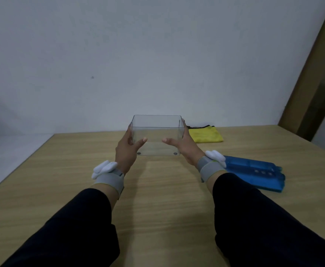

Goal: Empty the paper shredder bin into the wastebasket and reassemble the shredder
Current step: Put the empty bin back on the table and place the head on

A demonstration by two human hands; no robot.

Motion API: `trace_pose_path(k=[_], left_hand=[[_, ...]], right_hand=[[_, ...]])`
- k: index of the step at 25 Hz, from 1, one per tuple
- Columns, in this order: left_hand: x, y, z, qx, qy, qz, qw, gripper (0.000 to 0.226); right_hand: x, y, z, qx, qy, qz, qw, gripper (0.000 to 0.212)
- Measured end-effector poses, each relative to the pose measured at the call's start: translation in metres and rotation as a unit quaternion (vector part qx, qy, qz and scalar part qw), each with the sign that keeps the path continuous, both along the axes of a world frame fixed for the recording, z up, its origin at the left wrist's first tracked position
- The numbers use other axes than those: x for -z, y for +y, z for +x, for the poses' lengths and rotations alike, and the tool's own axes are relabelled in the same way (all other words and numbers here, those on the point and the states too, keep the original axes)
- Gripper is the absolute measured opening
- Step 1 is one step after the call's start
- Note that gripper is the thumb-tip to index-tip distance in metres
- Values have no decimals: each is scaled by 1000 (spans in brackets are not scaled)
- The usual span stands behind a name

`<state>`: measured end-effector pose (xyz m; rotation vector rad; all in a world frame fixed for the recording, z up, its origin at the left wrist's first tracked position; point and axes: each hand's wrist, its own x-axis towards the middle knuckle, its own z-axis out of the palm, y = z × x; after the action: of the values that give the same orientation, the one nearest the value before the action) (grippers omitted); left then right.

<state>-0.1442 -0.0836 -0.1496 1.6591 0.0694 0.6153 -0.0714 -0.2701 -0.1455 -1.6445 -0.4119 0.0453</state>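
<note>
The clear plastic shredder bin [156,123] stands upright on the wooden table [157,189], its inside empty. My left hand [126,150] clasps its left wall, thumb across the front. My right hand [184,146] clasps its right wall the same way. The blue shredder top [254,173] lies flat on the table to the right of my right wrist, apart from the bin. No wastebasket is in view.
A folded yellow cloth [206,134] lies behind and to the right of the bin, near the wall. The table's left edge [19,164] runs diagonally at left. A brown door frame [315,74] rises at the far right.
</note>
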Motion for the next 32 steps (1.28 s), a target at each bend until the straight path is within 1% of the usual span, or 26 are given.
trace_pose_path(k=[5,11,19,32], left_hand=[[20,25,0,-20,35,-10,999,75],[39,30,1,-18,23,2,1000,71],[47,32,0,-23,20,20,999,71],[47,30,1,-37,36,8,999,71]], right_hand=[[22,23,3,-13,18,-12,1000,115],[37,27,1,-10,28,-20,999,115],[36,29,-1,-11,18,-31,999,110],[34,27,-4,-1,17,-55,998,108]])
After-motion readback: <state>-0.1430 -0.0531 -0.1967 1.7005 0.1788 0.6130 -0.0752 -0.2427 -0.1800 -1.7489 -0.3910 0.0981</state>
